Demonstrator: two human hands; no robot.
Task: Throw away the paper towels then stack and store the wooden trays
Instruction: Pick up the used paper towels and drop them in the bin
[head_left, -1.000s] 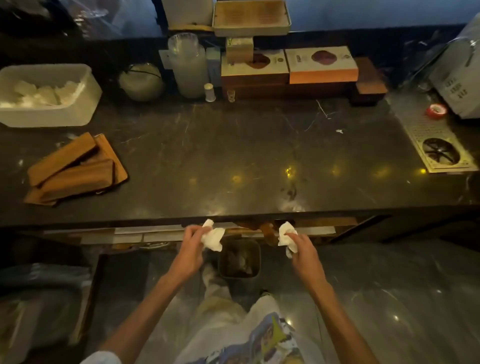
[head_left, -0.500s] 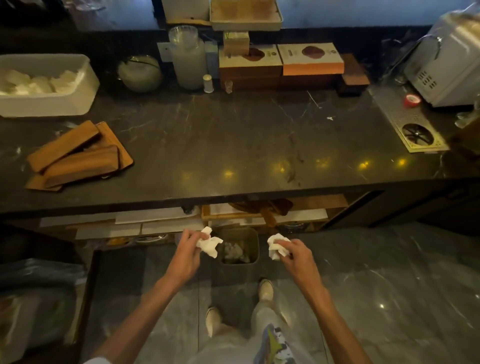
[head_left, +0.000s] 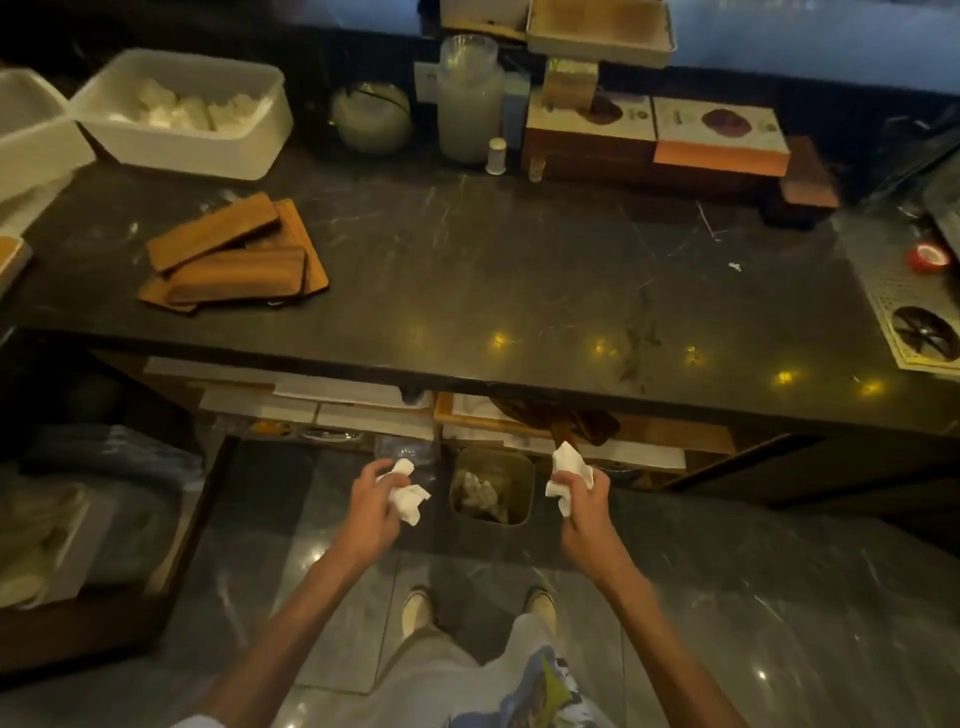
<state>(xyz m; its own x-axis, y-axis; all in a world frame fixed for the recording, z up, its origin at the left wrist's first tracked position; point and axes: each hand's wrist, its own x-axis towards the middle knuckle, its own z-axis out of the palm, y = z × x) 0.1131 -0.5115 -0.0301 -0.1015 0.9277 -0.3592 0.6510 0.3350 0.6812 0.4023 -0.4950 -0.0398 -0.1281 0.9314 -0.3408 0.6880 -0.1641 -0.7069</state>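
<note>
My left hand (head_left: 370, 505) grips a crumpled white paper towel (head_left: 406, 492) just left of a small bin (head_left: 492, 488) on the floor. A second white paper towel (head_left: 567, 473) is clutched in my right hand (head_left: 584, 506), just right of the bin. The bin holds crumpled paper inside. On the dark counter (head_left: 519, 270), at its left part, several wooden trays (head_left: 234, 260) lie in a loose, crooked pile.
White plastic tubs (head_left: 187, 111) with white cloths stand at the counter's back left. Jars (head_left: 470, 98) and flat boxes (head_left: 654, 135) line the back. A shelf (head_left: 571, 431) under the counter holds boards and papers. A perforated drain tray (head_left: 914, 296) sits at the right.
I have stepped back from the counter, and both hands with their towels have come down to either side of the bin's opening.
</note>
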